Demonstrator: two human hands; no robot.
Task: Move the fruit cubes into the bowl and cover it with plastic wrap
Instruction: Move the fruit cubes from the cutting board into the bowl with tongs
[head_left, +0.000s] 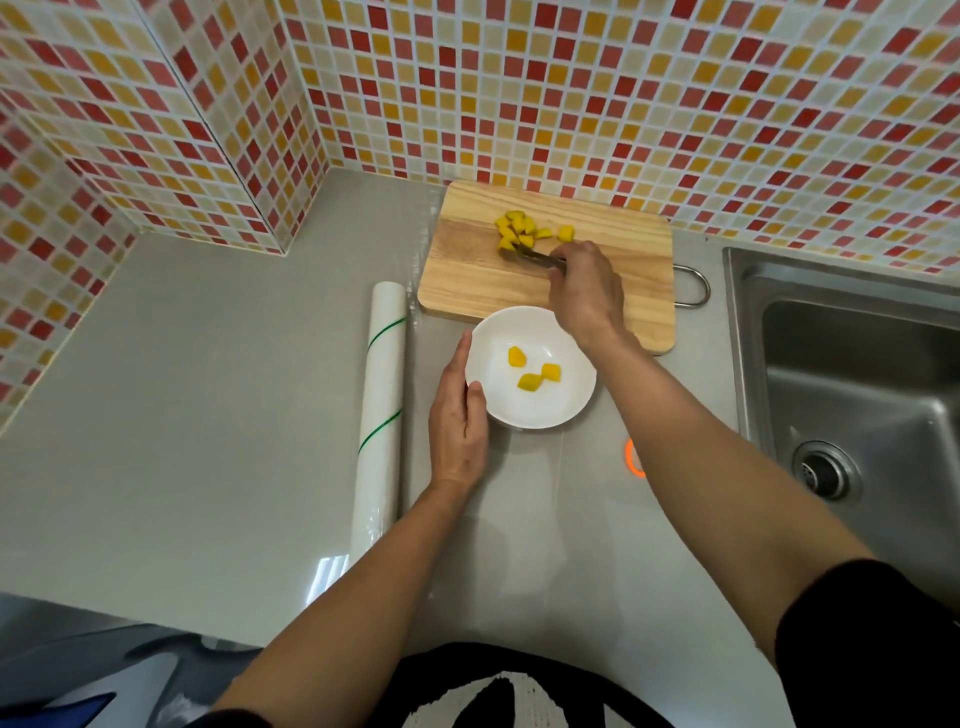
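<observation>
A white bowl sits on the grey counter with three yellow fruit cubes inside. My left hand grips the bowl's left rim. Beyond the bowl lies a wooden cutting board with several yellow fruit cubes piled near its far edge. My right hand is over the board, shut on a metal utensil whose tip touches the pile. A roll of plastic wrap with green stripes lies left of the bowl.
A steel sink with a drain is set into the counter on the right. A tiled wall stands right behind the board, with a tiled corner pillar at the left. An orange ring mark shows near my right forearm.
</observation>
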